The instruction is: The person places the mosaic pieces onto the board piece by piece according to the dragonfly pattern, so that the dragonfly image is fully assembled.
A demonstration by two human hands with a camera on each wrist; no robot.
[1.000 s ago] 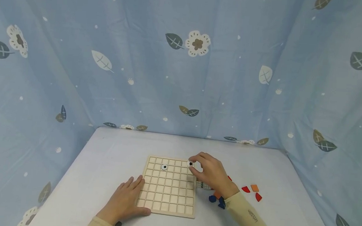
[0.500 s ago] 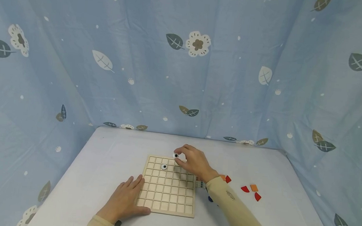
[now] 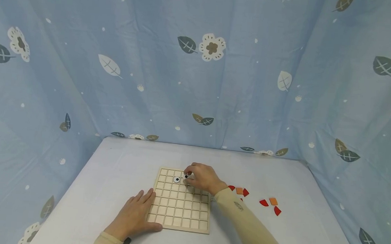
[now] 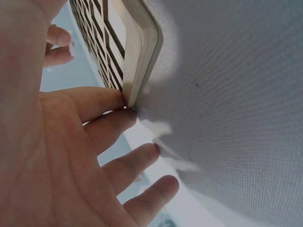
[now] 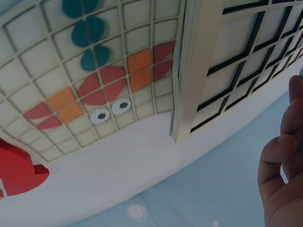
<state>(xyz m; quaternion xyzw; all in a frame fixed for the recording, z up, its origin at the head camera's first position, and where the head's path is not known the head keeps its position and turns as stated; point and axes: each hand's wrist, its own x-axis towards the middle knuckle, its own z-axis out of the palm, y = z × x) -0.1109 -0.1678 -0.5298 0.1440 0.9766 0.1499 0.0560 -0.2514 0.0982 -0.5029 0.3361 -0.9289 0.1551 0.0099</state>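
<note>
A wooden grid board (image 3: 178, 212) lies on the white table. One round white eye piece (image 3: 176, 180) with a black dot sits in a cell near its far edge. My right hand (image 3: 202, 177) pinches a second eye piece (image 3: 186, 177) between thumb and fingertips, close over the cells just right of the first. My left hand (image 3: 133, 215) rests along the board's left side with fingers extended, the thumb by the near edge. In the left wrist view, two fingertips meet the board's corner (image 4: 142, 47), while the other fingers spread past it.
Red quarter pieces (image 3: 264, 203) and orange squares (image 3: 273, 201) lie right of the board. In the right wrist view, a printed pattern card (image 5: 165, 101) beside the board shows two eyes and red, orange and teal shapes. A blue curtain (image 3: 141, 114) hangs behind the table.
My right hand has carried the eye piece leftward from the board's far right corner, then lowered it beside the first eye piece. My left hand has stayed in place.
</note>
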